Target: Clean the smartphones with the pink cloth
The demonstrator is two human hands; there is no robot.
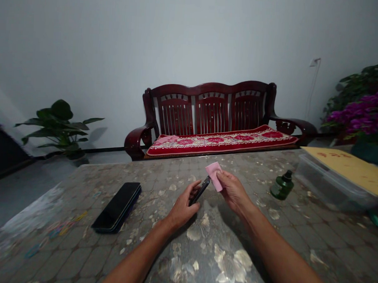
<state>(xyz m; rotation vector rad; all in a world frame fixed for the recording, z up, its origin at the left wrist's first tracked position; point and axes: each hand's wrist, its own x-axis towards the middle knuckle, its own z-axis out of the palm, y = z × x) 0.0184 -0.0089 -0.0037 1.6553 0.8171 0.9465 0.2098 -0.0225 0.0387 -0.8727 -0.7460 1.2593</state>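
My left hand is closed round a dark, slim smartphone, seen nearly edge-on above the table. Between the thumb and fingers of my right hand is a small folded pink cloth. The cloth is right beside the phone's upper end; whether they touch I cannot tell. On the table to the left lies a larger black device with a glossy screen, resting on something dark.
A green bottle with a black cap stands at right, near a clear plastic box with yellow paper on top. Colourful bands lie at left on the patterned table. Behind is a wooden bench.
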